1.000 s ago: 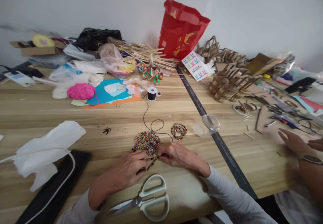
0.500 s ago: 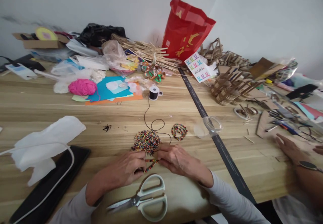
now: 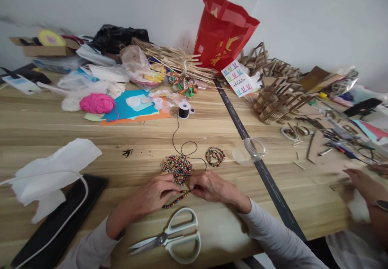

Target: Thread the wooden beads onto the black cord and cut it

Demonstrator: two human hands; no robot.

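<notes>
My left hand (image 3: 157,193) pinches the left part of a short string of coloured beads (image 3: 177,200), whose tail rests on the table. The fingers of my right hand (image 3: 211,186) are closed at the string's right end, where a thin black cord (image 3: 203,162) runs up to a spool (image 3: 183,110). Just beyond both hands lies a pile of loose multicoloured beads (image 3: 176,168). A coiled beaded strand (image 3: 215,157) sits to the right of the pile. Scissors with pale handles (image 3: 167,237) lie nearest me, blades apart and pointing left.
White paper (image 3: 57,168) and a black flat case (image 3: 57,228) lie at left. Pink yarn (image 3: 97,103), a red bag (image 3: 226,34) and woven baskets (image 3: 273,103) stand farther back. At right, another person's hand (image 3: 362,182) is over the table; clear tubing (image 3: 255,148) lies nearer.
My left fingers have shifted along the string, and more of its beaded tail shows below them. The other person's hand has moved right. The view has shifted slightly.
</notes>
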